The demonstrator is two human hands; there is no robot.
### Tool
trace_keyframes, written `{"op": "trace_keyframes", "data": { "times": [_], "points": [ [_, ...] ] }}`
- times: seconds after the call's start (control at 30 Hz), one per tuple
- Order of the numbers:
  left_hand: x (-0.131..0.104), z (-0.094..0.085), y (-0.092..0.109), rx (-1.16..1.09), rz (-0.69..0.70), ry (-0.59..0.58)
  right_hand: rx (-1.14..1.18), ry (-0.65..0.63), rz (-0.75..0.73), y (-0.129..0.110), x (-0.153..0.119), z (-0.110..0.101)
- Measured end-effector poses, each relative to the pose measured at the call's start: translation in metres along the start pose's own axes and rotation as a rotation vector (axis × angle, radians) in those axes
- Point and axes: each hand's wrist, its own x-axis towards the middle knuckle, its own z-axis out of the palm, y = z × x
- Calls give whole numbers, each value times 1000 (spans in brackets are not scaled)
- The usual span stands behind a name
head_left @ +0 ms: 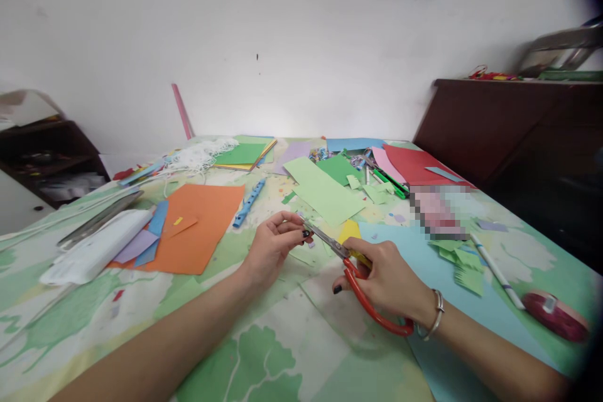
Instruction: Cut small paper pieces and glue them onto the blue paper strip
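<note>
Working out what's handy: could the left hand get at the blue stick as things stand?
Probably yes: the left hand is near the blue stick, with nothing visible blocking it, though its fingertips are at the tips of the scissors.

leafy green, white and yellow print across the tablecloth
scissors with red handles and silver-grey blades; one pale green sheet, an orange sheet, a light blue sheet, a red sheet; a silver bracelet.

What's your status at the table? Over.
Right hand gripping red-handled scissors. Left hand at their tips, its hold unclear. Light green sheet lying just beyond.
</note>
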Motion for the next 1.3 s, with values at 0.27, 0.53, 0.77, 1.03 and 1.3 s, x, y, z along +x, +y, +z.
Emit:
{"op": "trace_keyframes", "data": {
  "times": [0.27, 0.53, 0.77, 1.03, 1.3],
  "points": [
    [-1, -1, 0, 17, 40, 22, -1, -9, -2, 0, 1, -2],
    [-1, -1, 0, 0, 42, 57, -12, -10, -17, 0, 1, -3],
    [0, 0, -1, -38, 50, 73, -16, -7, -19, 1, 1, -4],
    [2, -2, -2, -63, 48, 89, -31, -12, -24, 1, 2, -4],
    [3, -4, 9, -29, 87, 117, -20, 31, -17, 1, 3, -5]
  ]
}}
